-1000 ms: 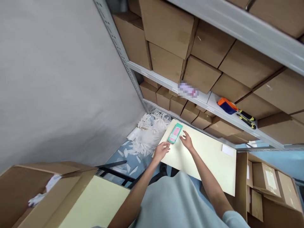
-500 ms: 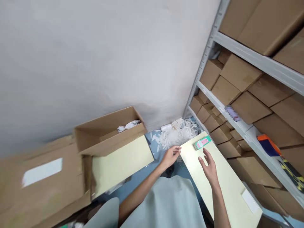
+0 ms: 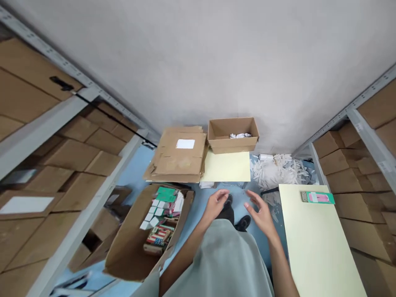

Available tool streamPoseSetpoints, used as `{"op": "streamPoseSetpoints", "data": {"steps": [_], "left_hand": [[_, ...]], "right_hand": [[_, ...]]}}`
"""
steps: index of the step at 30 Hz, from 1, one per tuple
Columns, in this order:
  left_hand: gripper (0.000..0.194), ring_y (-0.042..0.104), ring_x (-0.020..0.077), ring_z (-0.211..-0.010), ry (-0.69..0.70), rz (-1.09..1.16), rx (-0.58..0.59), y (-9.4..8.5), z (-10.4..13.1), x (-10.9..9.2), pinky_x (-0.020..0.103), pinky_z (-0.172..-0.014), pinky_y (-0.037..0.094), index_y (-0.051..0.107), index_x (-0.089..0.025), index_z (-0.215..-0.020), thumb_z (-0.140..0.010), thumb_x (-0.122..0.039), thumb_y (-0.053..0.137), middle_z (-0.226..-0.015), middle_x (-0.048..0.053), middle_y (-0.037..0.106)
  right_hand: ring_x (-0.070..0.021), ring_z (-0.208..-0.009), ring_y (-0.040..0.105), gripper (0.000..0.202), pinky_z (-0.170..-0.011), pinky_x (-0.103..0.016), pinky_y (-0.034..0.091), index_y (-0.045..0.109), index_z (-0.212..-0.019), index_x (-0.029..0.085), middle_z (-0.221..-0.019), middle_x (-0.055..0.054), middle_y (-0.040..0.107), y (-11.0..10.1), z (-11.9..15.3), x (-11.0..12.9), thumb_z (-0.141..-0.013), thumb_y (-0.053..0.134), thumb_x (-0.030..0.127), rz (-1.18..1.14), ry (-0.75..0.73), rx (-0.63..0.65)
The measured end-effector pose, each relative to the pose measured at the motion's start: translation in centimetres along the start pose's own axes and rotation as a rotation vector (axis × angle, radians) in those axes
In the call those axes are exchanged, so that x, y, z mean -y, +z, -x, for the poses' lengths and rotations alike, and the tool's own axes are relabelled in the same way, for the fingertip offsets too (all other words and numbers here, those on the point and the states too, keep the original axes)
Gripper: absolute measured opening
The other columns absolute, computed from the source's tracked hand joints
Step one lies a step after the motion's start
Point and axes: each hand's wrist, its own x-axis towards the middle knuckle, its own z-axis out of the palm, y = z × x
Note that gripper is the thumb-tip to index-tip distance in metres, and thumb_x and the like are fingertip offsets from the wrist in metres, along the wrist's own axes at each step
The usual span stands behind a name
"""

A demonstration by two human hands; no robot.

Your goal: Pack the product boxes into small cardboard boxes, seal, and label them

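Both of my hands hang in the air over the blue floor, in front of my body. My left hand (image 3: pixel 215 205) has its fingers curved and apart from the thumb, with nothing in it. My right hand (image 3: pixel 259 211) is likewise empty, thumb and fingers spread. Left of my left hand stands an open cardboard box (image 3: pixel 123 243) with small packages inside, among them several white-ended boxes (image 3: pixel 154 212) and one with a stars-and-stripes print (image 3: pixel 157 239). On the right, a pale yellow table (image 3: pixel 318 239) bears a green-and-pink package (image 3: pixel 318 197).
Flattened cardboard (image 3: pixel 176 159) and an open carton (image 3: pixel 233 144) rest on a low pale table (image 3: pixel 227 167) by the wall. White paper scraps (image 3: pixel 278 169) cover the floor in the corner. Metal shelves (image 3: pixel 123 159) loaded with cartons line both sides.
My view has swung left, bringing the left shelves and the box of packages into sight. My right hand has left the table and is now above the floor, nearer my left hand.
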Motion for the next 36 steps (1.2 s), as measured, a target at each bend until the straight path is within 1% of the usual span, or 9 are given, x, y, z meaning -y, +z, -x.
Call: {"op": "streamPoseSetpoints", "data": {"steps": [5,8,13,17,20,23,26,30,36], "left_hand": [[0.046,0.079,0.0356,-0.129,-0.106,0.201,-0.187,-6.3,-1.8,0.9,0.048,-0.121,0.058,0.086,-0.024,-0.112,-0.080,-0.056,0.096,-0.126,0.013,0.088],[0.054,0.079,0.0351,-0.130,-0.167,0.337,-0.216,-9.5,-3.1,1.4,0.047,-0.118,0.059,0.084,-0.023,-0.119,-0.078,-0.056,0.099,-0.130,0.015,0.086],[0.053,0.080,0.0360,-0.130,-0.196,0.540,-0.257,-17.1,-5.5,3.2,0.050,-0.119,0.060,0.080,-0.024,-0.120,-0.078,-0.048,0.101,-0.135,0.015,0.084],[0.036,0.081,0.0316,-0.125,-0.295,0.668,-0.413,-24.5,-8.0,5.6,0.047,-0.118,0.061,0.076,-0.022,-0.108,-0.080,-0.030,0.098,-0.122,0.013,0.084],[0.028,0.083,0.0285,-0.115,-0.387,0.722,-0.482,-29.0,-9.6,7.2,0.046,-0.115,0.063,0.070,-0.022,-0.099,-0.083,-0.021,0.094,-0.108,0.010,0.081],[0.025,0.083,0.0283,-0.113,-0.421,0.751,-0.496,-31.9,-10.9,8.1,0.047,-0.114,0.063,0.067,-0.022,-0.096,-0.087,-0.017,0.090,-0.102,0.010,0.080],[0.020,0.083,0.0297,-0.118,-0.433,0.792,-0.487,-33.3,-11.7,8.4,0.048,-0.118,0.061,0.069,-0.022,-0.095,-0.089,-0.015,0.087,-0.106,0.014,0.082],[0.017,0.083,0.0319,-0.125,-0.427,0.843,-0.429,-33.6,-12.0,8.0,0.050,-0.122,0.060,0.075,-0.022,-0.100,-0.091,-0.019,0.089,-0.118,0.017,0.085],[0.020,0.084,0.0303,-0.123,-0.472,0.926,-0.371,-32.8,-12.4,6.6,0.049,-0.118,0.064,0.075,-0.021,-0.102,-0.096,-0.029,0.092,-0.113,0.015,0.084]], "right_hand": [[-0.0397,-0.131,0.082,0.058,-0.122,-0.062,0.064,0.088,-0.132,0.028,-0.137,-0.015,0.087,5.0,-0.6,-0.4,-0.094,0.087,0.072,0.036,0.076,0.123],[-0.0382,-0.127,0.083,0.060,-0.119,-0.058,0.065,0.087,-0.129,0.027,-0.134,-0.015,0.087,8.9,-3.5,-1.1,-0.092,0.087,0.074,0.039,0.117,0.218],[-0.0347,-0.117,0.084,0.060,-0.113,-0.054,0.064,0.084,-0.121,0.025,-0.119,-0.012,0.089,19.7,-12.7,-3.6,-0.085,0.093,0.072,0.038,0.240,0.351],[-0.0247,-0.100,0.083,0.040,-0.096,-0.038,0.064,0.078,-0.105,0.022,-0.102,-0.007,0.085,29.0,-19.5,-5.8,-0.085,0.095,0.051,0.048,0.531,0.201],[-0.0203,-0.083,0.079,0.035,-0.083,-0.032,0.063,0.069,-0.090,0.022,-0.081,-0.003,0.076,33.6,-21.7,-7.3,-0.089,0.090,0.050,0.070,0.621,0.123],[-0.0177,-0.072,0.074,0.038,-0.076,-0.029,0.061,0.062,-0.084,0.024,-0.071,0.000,0.067,35.5,-22.2,-8.2,-0.094,0.085,0.052,0.102,0.634,0.049],[-0.0160,-0.063,0.068,0.044,-0.068,-0.029,0.058,0.061,-0.082,0.024,-0.069,0.001,0.065,35.6,-21.9,-8.5,-0.091,0.089,0.057,0.138,0.635,0.008],[-0.0138,-0.059,0.060,0.050,-0.065,-0.028,0.054,0.063,-0.079,0.023,-0.066,0.004,0.060,35.3,-21.1,-7.7,-0.080,0.097,0.061,0.172,0.587,0.007],[-0.0186,-0.089,0.070,0.052,-0.091,-0.032,0.062,0.059,-0.076,0.025,-0.084,0.001,0.069,35.5,-21.0,-3.6,-0.075,0.096,0.062,0.115,0.356,0.043]]}}
